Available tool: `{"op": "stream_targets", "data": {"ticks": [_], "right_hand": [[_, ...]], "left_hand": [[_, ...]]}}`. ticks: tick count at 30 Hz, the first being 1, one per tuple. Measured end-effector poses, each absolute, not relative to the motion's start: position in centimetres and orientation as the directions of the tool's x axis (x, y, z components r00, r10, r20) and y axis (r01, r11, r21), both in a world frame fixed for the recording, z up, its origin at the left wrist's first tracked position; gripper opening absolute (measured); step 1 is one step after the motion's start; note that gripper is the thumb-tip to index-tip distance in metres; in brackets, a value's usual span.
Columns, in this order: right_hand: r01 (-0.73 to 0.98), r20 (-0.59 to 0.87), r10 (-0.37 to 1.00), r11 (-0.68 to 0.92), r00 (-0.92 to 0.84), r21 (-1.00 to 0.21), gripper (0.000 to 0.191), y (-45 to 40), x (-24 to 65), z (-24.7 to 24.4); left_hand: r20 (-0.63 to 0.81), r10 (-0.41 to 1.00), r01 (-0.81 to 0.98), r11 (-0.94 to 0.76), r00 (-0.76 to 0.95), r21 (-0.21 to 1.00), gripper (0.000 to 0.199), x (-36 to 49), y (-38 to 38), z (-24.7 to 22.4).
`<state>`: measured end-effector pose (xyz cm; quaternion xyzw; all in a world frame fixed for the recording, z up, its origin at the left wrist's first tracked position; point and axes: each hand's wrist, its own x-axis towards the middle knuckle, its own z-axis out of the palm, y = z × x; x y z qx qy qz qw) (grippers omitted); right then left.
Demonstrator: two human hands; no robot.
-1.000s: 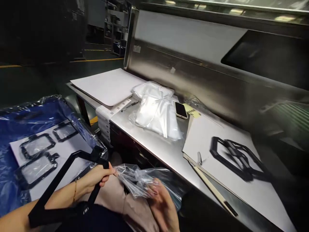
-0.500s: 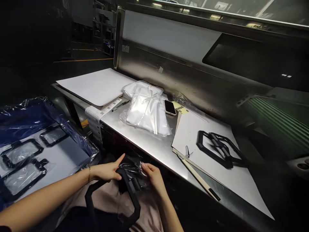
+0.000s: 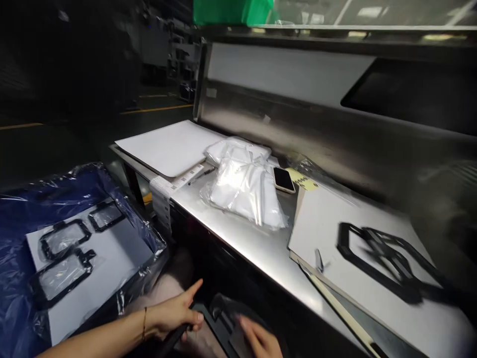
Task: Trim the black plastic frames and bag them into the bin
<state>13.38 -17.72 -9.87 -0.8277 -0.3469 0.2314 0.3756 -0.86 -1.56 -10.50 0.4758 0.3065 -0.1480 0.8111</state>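
Low in the view, over my lap, my left hand (image 3: 182, 313) grips a black plastic frame (image 3: 215, 328), its thumb over the bar and its index finger stretched out. Thin see-through plastic film (image 3: 238, 311) lies around the frame's right part. Against that film is my right hand (image 3: 263, 338), blurred, its grip unclear and its lower part cut off by the picture edge. More black frames (image 3: 61, 286), with clear film in or over them, lie on a white sheet in the blue-lined bin to the left. Another black frame piece (image 3: 376, 268) rests on white board at right.
The metal bench (image 3: 234, 223) carries a stack of clear plastic bags (image 3: 248, 186), a phone (image 3: 283, 180), a pen (image 3: 201, 175) and a white sheet (image 3: 169, 146). A pale-handled knife (image 3: 339, 308) lies along the front edge. The bin (image 3: 149, 233) stands at left.
The view has swung, so bench and bin appear lower and further right. Both hands and the frame now sit lower in the picture. My right hand's pinch on the film is now blurred.
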Motion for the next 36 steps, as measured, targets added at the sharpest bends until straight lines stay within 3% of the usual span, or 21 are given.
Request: {"op": "stream_targets", "data": {"ticks": [3,8,14,17,21,25,29,32,36], "right_hand": [[0.206,-0.267,0.725,-0.492,0.635,-0.846,0.028,-17.4,14.3,-10.6],[0.105,-0.317,0.785,-0.433,0.532,-0.895,0.033,-16.4,14.9,-10.2],[0.192,-0.249,0.911,-0.323,0.329,-0.927,0.024,-16.5,14.5,-7.5],[0.283,-0.202,0.912,-0.312,0.357,-0.907,0.017,-18.6,13.6,-7.5],[0.349,-0.113,0.834,-0.344,0.54,-0.872,0.023,-22.5,9.4,-10.3],[0.293,-0.083,0.783,-0.326,0.616,-0.899,0.023,-23.2,4.4,-12.9],[0.157,-0.152,0.684,-0.368,0.713,-0.917,0.03,-19.9,4.4,-12.7],[0.085,-0.183,0.725,-0.316,0.664,-0.945,0.032,-16.9,6.2,-11.5],[0.068,-0.153,0.853,-0.215,0.498,-0.974,0.03,-15.3,6.8,-10.7]], "left_hand": [[-0.598,0.031,0.515,0.474,0.801,0.714,0.081,-0.1,-1.6,-10.1],[-0.586,-0.031,0.541,0.425,0.81,0.725,0.078,1.1,-1.7,-10.2],[-0.592,-0.029,0.561,0.363,0.805,0.744,0.03,1.5,-1.7,-10.8],[-0.608,-0.024,0.585,0.306,0.794,0.751,0.017,0.8,-1.3,-11.0],[-0.602,-0.028,0.59,0.237,0.798,0.772,0.018,-0.7,-0.3,-10.9],[-0.638,-0.09,0.644,0.151,0.765,0.75,0.025,-1.3,0.4,-10.9],[-0.673,-0.089,0.679,0.112,0.734,0.726,0.048,-0.4,0.2,-10.9],[-0.675,-0.084,0.68,0.101,0.733,0.726,0.062,0.7,-0.3,-10.8],[-0.668,-0.045,0.67,0.045,0.743,0.741,0.035,1.5,-0.3,-11.0]]}}
